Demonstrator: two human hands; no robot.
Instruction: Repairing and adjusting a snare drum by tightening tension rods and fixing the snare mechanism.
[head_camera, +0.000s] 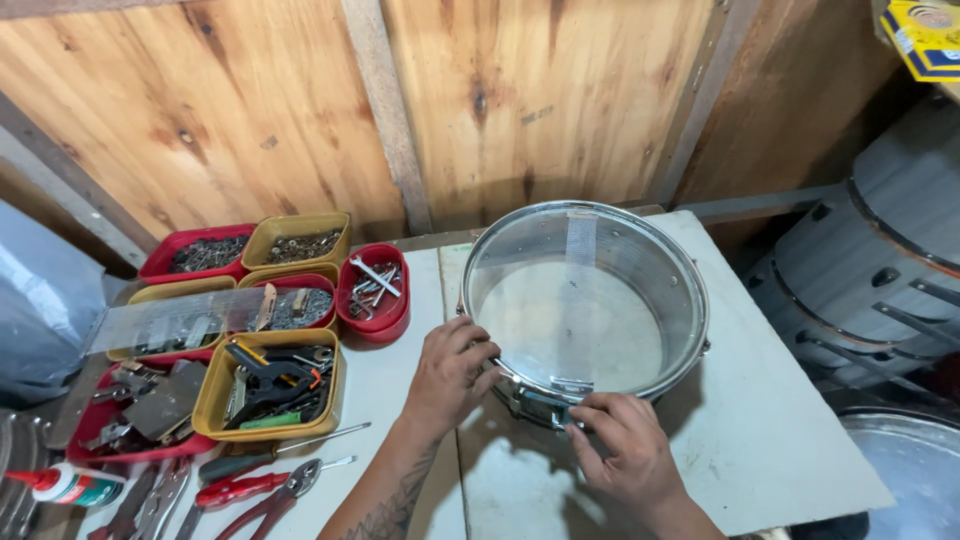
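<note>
A shiny metal snare drum shell (640, 255) with a clear head stands on the white table (760, 420). A strip of snare wires (580, 250) runs across the head from the far rim to the near rim. My left hand (450, 375) rests against the near left rim, fingers curled on the hoop. My right hand (620, 445) pinches the fitting at the near rim where the strip ends.
Red and yellow trays (270, 385) of screws, clamps and small parts crowd the left of the table. Red-handled pliers (255, 490) and a glue bottle (65, 485) lie near the front left. Grey drums (880, 270) are stacked on the right. A wooden wall stands behind.
</note>
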